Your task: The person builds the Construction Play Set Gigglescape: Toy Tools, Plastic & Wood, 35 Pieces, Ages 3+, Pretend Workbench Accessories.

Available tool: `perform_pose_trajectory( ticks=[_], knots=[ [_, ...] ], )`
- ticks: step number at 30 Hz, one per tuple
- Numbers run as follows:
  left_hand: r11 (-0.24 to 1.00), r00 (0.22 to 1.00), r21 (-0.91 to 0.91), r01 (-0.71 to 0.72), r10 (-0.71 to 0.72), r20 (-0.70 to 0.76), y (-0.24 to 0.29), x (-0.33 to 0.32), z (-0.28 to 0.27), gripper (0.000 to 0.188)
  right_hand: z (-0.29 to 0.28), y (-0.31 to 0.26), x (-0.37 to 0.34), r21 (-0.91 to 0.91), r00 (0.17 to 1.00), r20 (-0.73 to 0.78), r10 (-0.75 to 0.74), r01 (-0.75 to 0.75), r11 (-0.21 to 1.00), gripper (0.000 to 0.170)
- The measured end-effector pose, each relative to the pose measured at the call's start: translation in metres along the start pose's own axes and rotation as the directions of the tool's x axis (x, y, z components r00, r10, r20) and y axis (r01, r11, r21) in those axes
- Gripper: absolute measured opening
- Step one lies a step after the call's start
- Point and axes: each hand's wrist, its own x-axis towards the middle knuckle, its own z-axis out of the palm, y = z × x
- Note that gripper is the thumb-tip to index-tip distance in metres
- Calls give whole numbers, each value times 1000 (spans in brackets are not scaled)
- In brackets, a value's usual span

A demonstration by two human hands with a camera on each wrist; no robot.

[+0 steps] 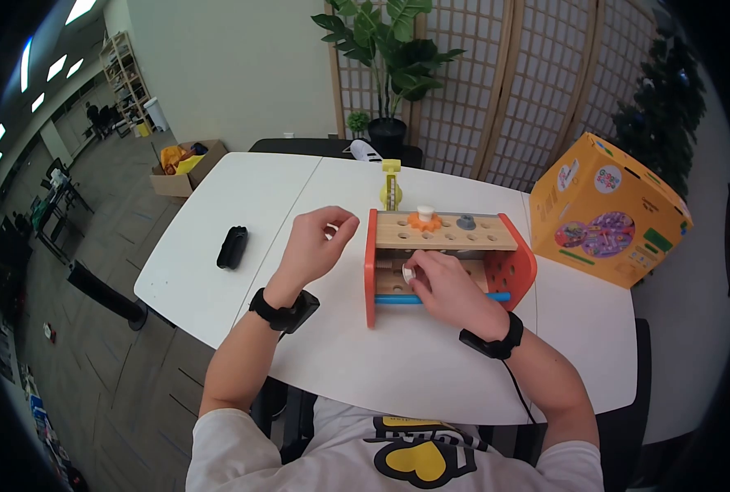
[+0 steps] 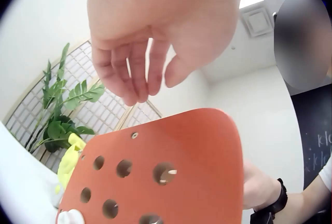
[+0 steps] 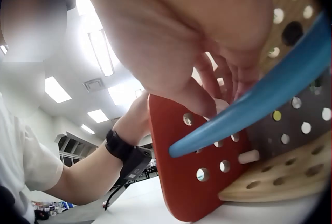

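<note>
A toy workbench with orange-red side panels [image 1: 370,275] [image 2: 202,151] [image 3: 176,182] and a perforated wooden top [image 1: 455,239] stands on the table. My right hand [image 1: 459,295] [image 3: 181,32] reaches in above its blue rod [image 1: 397,299] [image 3: 249,104] and pinches a small white round piece [image 1: 408,273] by the left panel. My left hand [image 1: 319,242] [image 2: 161,26] hovers left of that panel, fingers loosely bent, holding nothing. On the top sit an orange gear [image 1: 419,224] with a white knob [image 1: 425,212] and a grey piece [image 1: 466,221]. A white knob [image 2: 71,218] shows on the left panel's outside.
A yellow-green toy [image 1: 391,193] [image 2: 68,161] stands behind the workbench. The black case [image 1: 233,248] lies toward the table's left side. At the right is a large orange-yellow box [image 1: 607,209]. Beyond the far edge are a potted plant [image 1: 387,131] and an open cardboard box [image 1: 172,184].
</note>
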Motion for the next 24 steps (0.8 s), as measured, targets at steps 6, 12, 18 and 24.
perform_pose_trajectory(
  ticks=[6,12,18,24],
  knots=[
    [979,958,164,119,-157,241,-56,-10,39,24,20,16,24,-40,984,104,142,-138,990,12],
    [966,943,225,127,-188,276,-46,-12,44,24,34,38,40,-81,966,188,180,-167,983,11],
    [975,946,186,120,-169,275,-47,-14,45,25,65,65,51,-149,976,136,171,-150,977,12],
    [969,948,214,123,-178,263,-44,-15,47,25,54,53,52,-126,955,175,239,-219,967,13]
  ],
)
